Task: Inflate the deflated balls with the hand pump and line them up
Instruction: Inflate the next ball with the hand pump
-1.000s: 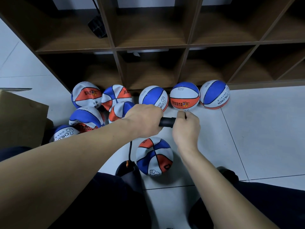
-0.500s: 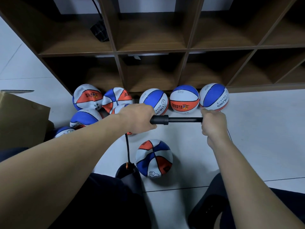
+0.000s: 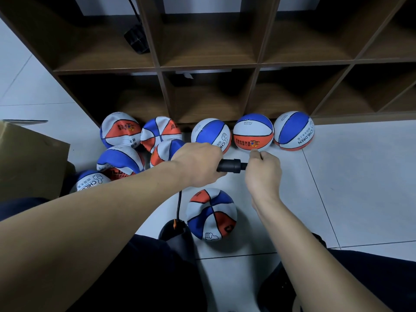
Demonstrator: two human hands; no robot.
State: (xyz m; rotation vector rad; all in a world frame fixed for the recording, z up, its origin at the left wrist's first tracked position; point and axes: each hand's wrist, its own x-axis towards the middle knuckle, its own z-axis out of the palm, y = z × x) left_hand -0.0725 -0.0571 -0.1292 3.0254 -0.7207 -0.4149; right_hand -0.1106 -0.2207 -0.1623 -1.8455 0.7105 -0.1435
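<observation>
A: Since half a second ago, our right hand [image 3: 262, 170] has driven the plunger in, closing on the pump [image 3: 228, 165].

B: Step: inflating. Left hand [image 3: 199, 164] fingers wrap the barrel; right fingers curl around the handle. The ball [image 3: 211, 213] lies on the floor below both hands, still dimpled. Next: draw out again.

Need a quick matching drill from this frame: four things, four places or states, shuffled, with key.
Things:
1. left hand
2. right hand
3. wrinkled ball
4. cardboard box

Places or states:
A. at the left edge, beside the ball pile
B. grips the black pump barrel
C. on the tile between the forearms
D. holds the pump handle end, pushed in close to the barrel

Pairs: 1-B, 2-D, 3-C, 4-A
</observation>
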